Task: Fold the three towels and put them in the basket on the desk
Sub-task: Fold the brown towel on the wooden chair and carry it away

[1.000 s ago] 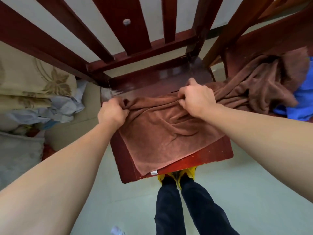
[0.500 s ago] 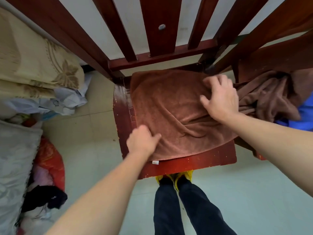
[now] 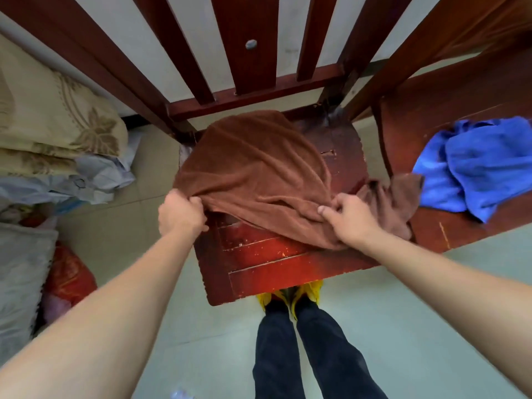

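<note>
A brown towel (image 3: 253, 174) lay bunched over the back of a wooden chair seat (image 3: 273, 269). The left hand (image 3: 181, 217) and right hand (image 3: 349, 218) each gripped its near edge. A neat fold probably needed the corners matched evenly.

Both your bare forearms reach forward from the lower corners of the view. Your left hand (image 3: 181, 216) is curled in a fist, bunching the near left edge of the brown towel (image 3: 253, 174). Your right hand (image 3: 349, 218) pinches its near right edge, thumb pointing left.
</note>
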{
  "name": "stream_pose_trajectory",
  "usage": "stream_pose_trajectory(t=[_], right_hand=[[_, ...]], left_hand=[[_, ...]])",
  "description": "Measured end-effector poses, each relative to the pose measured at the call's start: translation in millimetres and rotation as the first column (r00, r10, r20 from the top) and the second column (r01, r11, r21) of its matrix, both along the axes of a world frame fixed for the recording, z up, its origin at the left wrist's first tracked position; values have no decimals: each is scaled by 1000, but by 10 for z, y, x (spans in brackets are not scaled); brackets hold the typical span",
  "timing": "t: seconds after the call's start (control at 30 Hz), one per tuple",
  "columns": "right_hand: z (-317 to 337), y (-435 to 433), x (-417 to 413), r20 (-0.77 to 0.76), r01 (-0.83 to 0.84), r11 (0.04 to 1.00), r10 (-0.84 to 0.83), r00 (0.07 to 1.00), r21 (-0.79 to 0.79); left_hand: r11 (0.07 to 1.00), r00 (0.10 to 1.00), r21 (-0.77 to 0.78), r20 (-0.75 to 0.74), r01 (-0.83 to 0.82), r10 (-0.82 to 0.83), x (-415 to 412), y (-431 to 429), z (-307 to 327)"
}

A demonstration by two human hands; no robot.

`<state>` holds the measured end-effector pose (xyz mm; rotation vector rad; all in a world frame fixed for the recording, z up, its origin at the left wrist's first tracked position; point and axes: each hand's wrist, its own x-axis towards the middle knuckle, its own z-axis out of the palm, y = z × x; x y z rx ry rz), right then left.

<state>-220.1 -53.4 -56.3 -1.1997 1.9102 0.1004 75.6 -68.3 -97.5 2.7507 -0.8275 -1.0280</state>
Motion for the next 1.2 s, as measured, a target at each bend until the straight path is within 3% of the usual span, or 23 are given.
stream_pose_trajectory(t=[0.1, 0.17, 0.2, 0.3, 0.37, 0.47, 0.6, 0.8, 0.93, 1.07, 1.13, 1.2], right_hand=[[-49, 339, 453, 263, 296, 933, -344, 901, 204], [-82, 496, 669, 327, 292, 885, -414, 849, 362], [-110, 505, 717, 319, 255, 916, -353, 880, 310], [-150, 220, 648, 127, 202, 978, -194, 973, -55], [-139, -118, 557, 53, 205, 970, -200, 978, -133], [-219, -468, 566, -68, 135, 990, -137, 988, -36], [-307, -423, 520, -134, 147, 988, -152, 979, -48], [-296, -377, 382, -111, 175, 985, -172, 979, 10], [-339, -531, 545, -178, 21, 1000, -18, 984, 13], [-225, -391, 60, -323, 75, 997, -70, 944, 2], [-178, -237, -175, -318, 88, 996, -76, 945, 26], [-166, -157, -175, -260, 100, 995, -96, 961, 1]], left_hand=[[976, 980, -85, -41, -199, 196, 113, -115, 80], [938, 928, -24, -158, -346, 338, 34, -38, 145], [918, 889, 40, -235, -394, 392, -38, 36, 161], [888, 801, 174, -385, -425, 459, -291, 278, 107], [885, 792, 136, -400, -446, 461, -391, 346, 44], [891, 802, 68, -410, -448, 434, -467, 319, -8], [918, 877, -29, -309, -396, 368, -445, 343, 9], [863, 779, 31, -416, -503, 469, -551, 306, 66], [898, 830, 56, -361, -436, 425, -614, 256, -6], [981, 966, -26, -181, -192, 184, -567, 360, 64], [993, 983, -26, -141, -118, 114, -553, 478, 89], [989, 973, -5, -180, -146, 142, -551, 578, 103]])
